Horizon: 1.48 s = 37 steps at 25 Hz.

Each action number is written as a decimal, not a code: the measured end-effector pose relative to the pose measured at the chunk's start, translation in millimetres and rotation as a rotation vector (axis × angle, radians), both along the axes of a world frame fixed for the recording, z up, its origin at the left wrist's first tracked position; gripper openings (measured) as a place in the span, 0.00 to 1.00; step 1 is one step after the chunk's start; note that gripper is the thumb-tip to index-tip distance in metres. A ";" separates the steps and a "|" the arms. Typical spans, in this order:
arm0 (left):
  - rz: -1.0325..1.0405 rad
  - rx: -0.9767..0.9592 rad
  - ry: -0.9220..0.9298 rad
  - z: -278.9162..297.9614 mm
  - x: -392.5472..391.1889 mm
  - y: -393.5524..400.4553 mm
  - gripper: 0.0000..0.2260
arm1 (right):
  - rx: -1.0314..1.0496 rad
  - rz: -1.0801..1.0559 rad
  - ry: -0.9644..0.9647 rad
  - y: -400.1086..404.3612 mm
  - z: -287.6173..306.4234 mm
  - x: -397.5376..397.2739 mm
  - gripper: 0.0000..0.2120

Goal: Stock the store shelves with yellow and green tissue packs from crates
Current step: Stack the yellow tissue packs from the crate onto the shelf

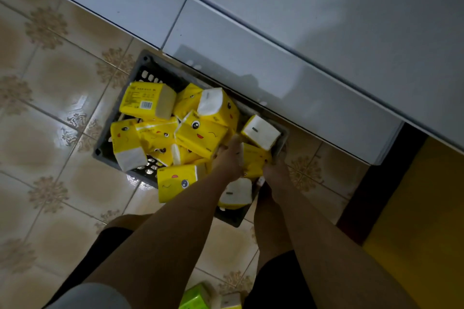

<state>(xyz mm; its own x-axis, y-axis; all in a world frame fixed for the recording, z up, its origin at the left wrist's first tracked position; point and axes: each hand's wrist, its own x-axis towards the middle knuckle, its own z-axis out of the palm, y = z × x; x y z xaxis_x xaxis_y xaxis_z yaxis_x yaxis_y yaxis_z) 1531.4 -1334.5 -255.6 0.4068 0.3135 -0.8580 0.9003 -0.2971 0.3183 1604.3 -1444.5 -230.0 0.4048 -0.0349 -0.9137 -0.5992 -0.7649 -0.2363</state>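
Both hands [229, 158] gripping one yellow pack [254, 159].

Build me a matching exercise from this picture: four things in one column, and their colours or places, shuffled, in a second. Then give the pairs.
Things:
1. crate
2. green tissue pack
3. barcode pack
4. shelf base

Descriptions:
A. white panel along the floor
B. bottom edge of view, between the legs
C. dark grey, on the tiled floor
D. yellow, at the crate's far left corner

Pairs: 1-C, 2-B, 3-D, 4-A
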 end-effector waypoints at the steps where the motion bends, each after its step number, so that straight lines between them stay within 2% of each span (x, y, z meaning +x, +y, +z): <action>1: -0.056 0.029 0.001 -2.9 0.1 2.6 0.38 | -0.004 0.006 -0.013 -1.0 2.2 -0.8 0.20; 5: -0.149 0.032 -0.035 17.1 -3.3 12.9 0.38 | -0.030 -0.083 -0.109 -11.7 35.4 1.3 0.17; 8: -0.132 -0.001 -0.120 76.7 -4.8 25.1 0.36 | 0.028 -0.167 -0.214 -14.3 89.8 10.1 0.15; 10: 0.015 -0.136 -0.145 132.3 -2.4 40.9 0.33 | 0.067 -0.271 -0.216 -8.4 138.5 16.7 0.11; 13: 0.369 -0.456 -0.061 221.1 -2.5 73.7 0.25 | 0.237 -0.343 -0.146 6.5 216.7 20.9 0.07; 15: 0.429 -0.584 -0.059 271.5 -6.4 97.0 0.23 | 0.363 -0.268 -0.203 19.1 260.9 18.8 0.05; 17: 0.460 -0.644 -0.151 321.9 -7.7 119.3 0.26 | 0.451 -0.197 -0.249 33.4 306.7 15.4 0.07; 20: 0.468 -0.701 -0.293 386.4 -0.5 144.6 0.29 | 0.582 -0.184 -0.232 56.4 375.6 10.7 0.15; 23: 0.438 -0.751 -0.346 441.6 5.2 158.5 0.33 | 0.720 -0.217 -0.296 69.8 434.7 9.1 0.18; 29: 0.248 -0.919 -0.509 549.7 31.2 183.7 0.24 | 0.868 -0.242 -0.507 86.0 530.6 29.0 0.18; 31: 0.242 -0.928 -0.604 578.4 54.8 185.8 0.24 | 0.930 -0.322 -0.540 87.6 555.8 47.1 0.19; 34: 0.326 -0.838 -0.732 605.6 96.0 175.1 0.25 | 0.965 -0.517 -0.568 86.2 576.2 80.9 0.21; 37: 0.345 -0.581 -0.828 612.0 131.2 149.7 0.18 | 0.901 -0.708 -0.597 85.0 574.2 115.9 0.23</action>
<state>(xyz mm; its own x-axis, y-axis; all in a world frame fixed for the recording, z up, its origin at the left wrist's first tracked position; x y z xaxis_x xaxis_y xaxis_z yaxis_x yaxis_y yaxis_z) 1662.6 -1184.8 356.4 0.8988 0.1553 -0.4100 0.3451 0.3260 0.8801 1720.2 -1359.5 344.1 0.9028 0.1215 -0.4124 -0.4299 0.2420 -0.8698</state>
